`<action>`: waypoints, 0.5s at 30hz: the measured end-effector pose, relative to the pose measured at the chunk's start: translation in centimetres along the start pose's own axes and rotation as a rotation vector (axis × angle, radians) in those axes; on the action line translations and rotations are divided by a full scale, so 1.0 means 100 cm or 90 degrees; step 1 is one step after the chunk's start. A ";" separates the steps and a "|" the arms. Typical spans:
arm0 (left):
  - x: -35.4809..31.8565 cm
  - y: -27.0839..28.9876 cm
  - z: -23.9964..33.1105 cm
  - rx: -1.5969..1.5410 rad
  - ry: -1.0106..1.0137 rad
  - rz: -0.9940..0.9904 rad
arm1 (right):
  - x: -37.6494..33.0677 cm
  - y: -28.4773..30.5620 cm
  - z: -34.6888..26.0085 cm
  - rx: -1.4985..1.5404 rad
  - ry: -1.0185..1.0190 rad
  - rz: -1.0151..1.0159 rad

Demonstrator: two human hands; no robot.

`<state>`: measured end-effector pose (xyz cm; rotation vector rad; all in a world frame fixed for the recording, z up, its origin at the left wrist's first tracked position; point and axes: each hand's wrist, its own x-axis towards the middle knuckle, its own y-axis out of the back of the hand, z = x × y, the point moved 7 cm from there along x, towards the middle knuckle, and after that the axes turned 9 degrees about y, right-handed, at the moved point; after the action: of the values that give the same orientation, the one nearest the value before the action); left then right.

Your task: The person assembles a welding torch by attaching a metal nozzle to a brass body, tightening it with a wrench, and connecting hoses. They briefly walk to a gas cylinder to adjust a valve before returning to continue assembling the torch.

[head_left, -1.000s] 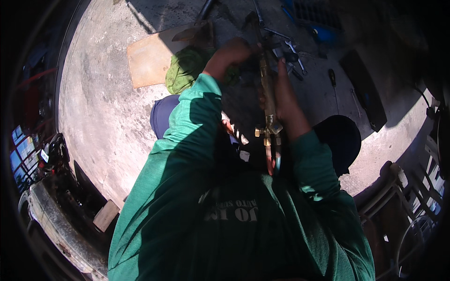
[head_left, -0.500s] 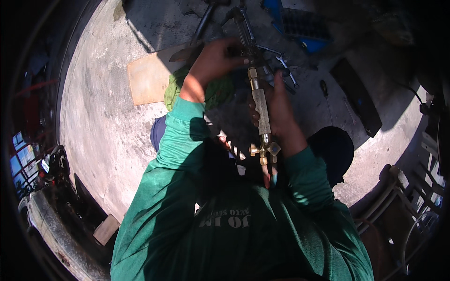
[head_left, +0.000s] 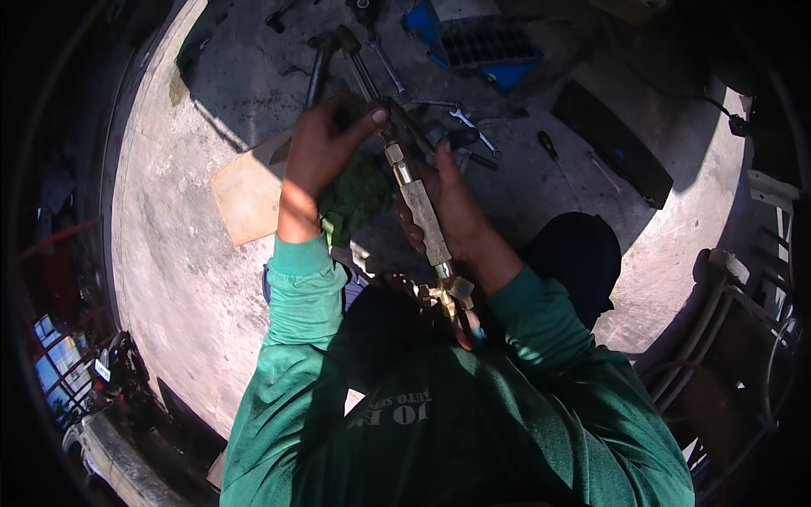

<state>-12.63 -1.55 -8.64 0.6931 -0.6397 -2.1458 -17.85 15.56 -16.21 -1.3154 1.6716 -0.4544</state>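
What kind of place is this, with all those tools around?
Probably a repair workshop. A silver metal wrench and a dark-handled, thin-shafted screwdriver lie on the stained grey concrete floor, and a long brass-and-grey metal tool is being held.

A brass torch [head_left: 396, 155] is gripped around its handle [head_left: 426, 217] by the right hand [head_left: 460, 207], and the left hand [head_left: 317, 152] is placed at its front tubes [head_left: 361, 76]. On the floor [head_left: 177, 270], a green cloth [head_left: 355, 198] is seen near a tan board [head_left: 245, 198], and a wrench [head_left: 476, 133], a screwdriver [head_left: 547, 145] and a blue-and-black case [head_left: 508, 74] are spread ahead.
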 end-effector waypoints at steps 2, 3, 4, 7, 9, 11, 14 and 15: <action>0.001 -0.002 -0.004 0.074 0.077 -0.015 | -0.002 0.004 0.002 -0.016 -0.005 0.024; 0.004 -0.004 -0.008 0.106 0.055 -0.013 | -0.002 0.002 0.001 -0.020 -0.001 0.026; 0.006 -0.007 -0.008 0.137 0.032 -0.015 | -0.003 0.001 0.000 -0.023 0.003 0.031; -0.006 -0.010 0.009 0.074 -0.152 -0.025 | -0.002 0.006 0.004 -0.020 0.006 0.022; -0.012 -0.015 0.018 0.027 -0.209 0.002 | -0.003 0.010 0.004 -0.039 0.008 0.041; -0.010 -0.017 0.019 0.033 -0.137 0.001 | 0.000 0.009 0.004 -0.045 0.008 0.045; -0.005 -0.015 0.012 0.123 0.016 -0.012 | 0.000 0.011 0.002 -0.060 0.021 0.052; -0.002 -0.016 0.010 0.127 0.031 -0.014 | -0.001 0.010 0.001 -0.047 0.024 0.047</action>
<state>-13.99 -0.22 -8.92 0.8603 -0.8306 -2.0958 -18.34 16.02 -17.01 -1.3010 1.7770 -0.3797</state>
